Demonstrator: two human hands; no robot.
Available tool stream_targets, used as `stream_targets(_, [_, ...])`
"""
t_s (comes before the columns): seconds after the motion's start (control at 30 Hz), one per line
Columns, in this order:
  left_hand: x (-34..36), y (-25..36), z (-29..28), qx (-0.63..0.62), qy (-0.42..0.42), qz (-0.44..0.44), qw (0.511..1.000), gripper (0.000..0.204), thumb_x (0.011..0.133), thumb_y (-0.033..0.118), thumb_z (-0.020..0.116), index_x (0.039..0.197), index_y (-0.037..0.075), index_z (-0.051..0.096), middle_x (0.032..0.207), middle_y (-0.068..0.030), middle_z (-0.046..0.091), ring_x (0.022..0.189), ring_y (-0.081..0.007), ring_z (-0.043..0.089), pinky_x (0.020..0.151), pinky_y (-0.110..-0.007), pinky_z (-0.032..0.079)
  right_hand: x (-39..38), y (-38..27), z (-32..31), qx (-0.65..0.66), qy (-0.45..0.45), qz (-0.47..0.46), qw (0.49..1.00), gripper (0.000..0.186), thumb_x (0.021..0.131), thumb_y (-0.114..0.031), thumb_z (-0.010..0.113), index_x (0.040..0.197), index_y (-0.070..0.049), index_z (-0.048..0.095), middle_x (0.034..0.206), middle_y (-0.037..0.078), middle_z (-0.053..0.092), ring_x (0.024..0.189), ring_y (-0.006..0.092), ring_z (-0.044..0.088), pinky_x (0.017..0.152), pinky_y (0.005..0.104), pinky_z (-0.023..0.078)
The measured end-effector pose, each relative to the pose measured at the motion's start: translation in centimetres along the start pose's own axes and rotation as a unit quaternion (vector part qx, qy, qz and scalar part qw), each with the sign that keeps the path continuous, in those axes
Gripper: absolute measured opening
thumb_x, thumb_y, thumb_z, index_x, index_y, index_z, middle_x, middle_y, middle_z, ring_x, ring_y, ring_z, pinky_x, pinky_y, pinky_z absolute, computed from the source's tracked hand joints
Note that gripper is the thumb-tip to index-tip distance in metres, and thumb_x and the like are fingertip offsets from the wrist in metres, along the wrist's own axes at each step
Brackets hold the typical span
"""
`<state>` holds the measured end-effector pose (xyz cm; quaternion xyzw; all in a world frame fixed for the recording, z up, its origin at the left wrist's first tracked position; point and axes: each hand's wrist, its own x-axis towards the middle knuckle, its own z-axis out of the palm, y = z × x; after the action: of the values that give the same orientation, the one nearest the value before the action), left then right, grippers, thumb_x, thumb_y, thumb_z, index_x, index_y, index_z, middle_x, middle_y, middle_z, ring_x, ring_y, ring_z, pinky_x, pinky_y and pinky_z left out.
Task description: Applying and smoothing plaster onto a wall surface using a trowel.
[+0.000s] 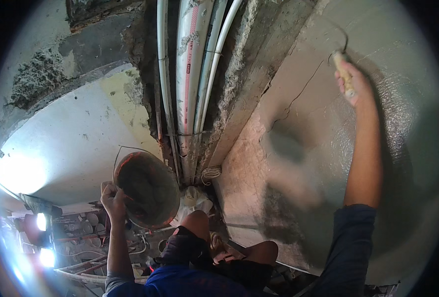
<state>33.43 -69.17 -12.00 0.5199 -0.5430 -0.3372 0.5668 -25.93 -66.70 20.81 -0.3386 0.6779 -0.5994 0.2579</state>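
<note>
High on the right-hand wall, my right hand (pixel 356 85) is closed round the pale handle of a trowel (pixel 342 74). A thin curved metal neck rises from the handle's top; the blade is hard to make out against the grey. Wet, smooth plaster (pixel 323 138) covers the wall under it, with a crack running down its left part. At lower left, my left hand (pixel 113 200) grips the rim of a round bucket (pixel 147 190). The bucket is tilted so its dark, mortar-smeared inside shows, and a thin wire handle loops over its top.
Several pipes (pixel 188 74) run up a rough recess between the walls. Coiled cable (pixel 211 173) hangs at their foot. A white wall (pixel 80 133) stands left, with bright work lamps (pixel 43 222) below it. Pipes and clutter lie low on the left, beside my bent knees.
</note>
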Motion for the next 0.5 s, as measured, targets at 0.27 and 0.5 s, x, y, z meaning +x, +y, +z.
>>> stream_targets(0.27, [-0.5, -0.7, -2.0, 0.019, 0.009, 0.019, 1.000, 0.018, 0.070, -0.004, 0.055, 0.061, 0.002, 0.040, 0.078, -0.0014, 0.039, 0.065, -0.0091, 0.038, 0.057, -0.024, 0.032, -2.2, 6.5, 1.7, 0.117, 0.050, 0.032, 0.991, 0.029, 0.090, -0.033, 0.060, 0.108, -0.010, 0.058, 0.077, 0.005, 0.059, 0.053, 0.0109, 0.053, 0.040, 0.0222, 0.041])
stream_targets(0.5, [-1.0, -2.1, -3.5, 0.041, 0.021, 0.025, 0.999, 0.019, 0.070, -0.005, 0.054, 0.060, 0.002, 0.040, 0.077, -0.0011, 0.037, 0.063, -0.0093, 0.037, 0.054, -0.025, 0.033, -6.3, 19.6, 1.7, -0.096, 0.004, 0.184, 0.978, 0.019, 0.085, -0.023, 0.063, 0.095, -0.007, 0.061, 0.067, 0.008, 0.058, 0.044, 0.0158, 0.051, 0.037, 0.0298, 0.040])
